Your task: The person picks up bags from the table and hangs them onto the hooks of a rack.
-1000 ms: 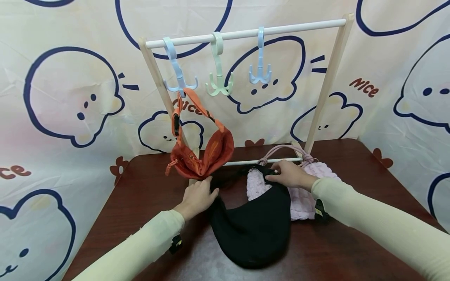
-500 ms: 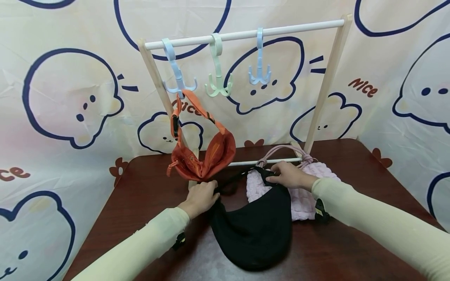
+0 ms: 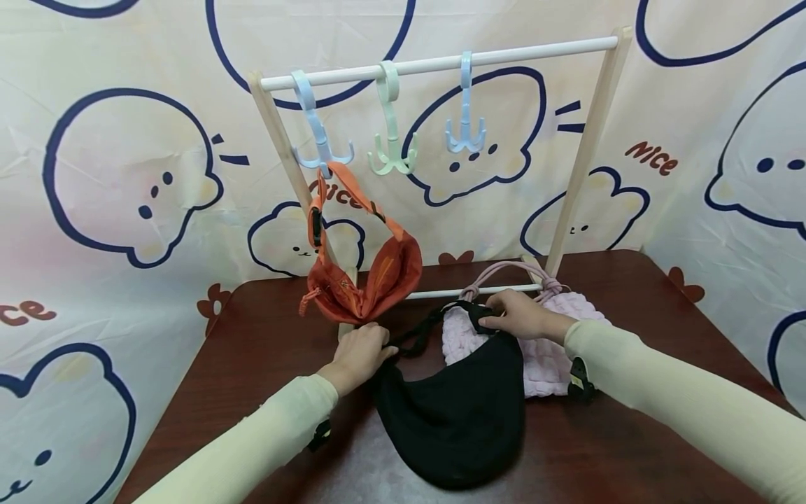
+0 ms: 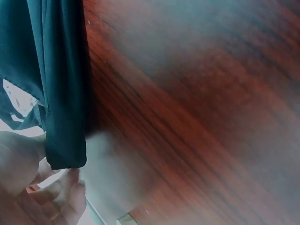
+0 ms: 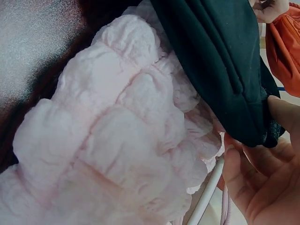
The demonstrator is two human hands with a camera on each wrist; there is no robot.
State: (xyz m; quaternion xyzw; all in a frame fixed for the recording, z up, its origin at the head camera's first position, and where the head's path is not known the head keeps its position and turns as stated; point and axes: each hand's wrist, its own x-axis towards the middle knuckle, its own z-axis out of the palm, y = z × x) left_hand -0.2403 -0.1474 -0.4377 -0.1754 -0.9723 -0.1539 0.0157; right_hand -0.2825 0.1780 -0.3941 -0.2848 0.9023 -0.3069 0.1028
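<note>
A black crescent-shaped shoulder bag (image 3: 460,413) is held at both upper ends, its rounded bottom toward the front of the table. My left hand (image 3: 360,352) pinches its left end, just below an orange bag (image 3: 365,283). At the other end, my right hand (image 3: 519,315) pinches the black fabric between thumb and fingers, as the right wrist view shows. The black strap (image 3: 418,334) droops between the two hands. Behind and under the right part of the black bag lies a pale pink puffy bag (image 5: 122,117) with pink cord handles (image 3: 504,267).
The orange bag hangs by its strap from the left blue hook (image 3: 321,133). A green hook (image 3: 392,133) and another blue hook (image 3: 466,119) hang on the white rail (image 3: 535,50) of a wooden-sided rack. A patterned cloth (image 3: 157,336) backs the brown table (image 3: 252,329).
My left hand has shifted slightly right and down from the orange bag's underside. The black strap now sags in a visible loop. My right hand has stayed almost still.
</note>
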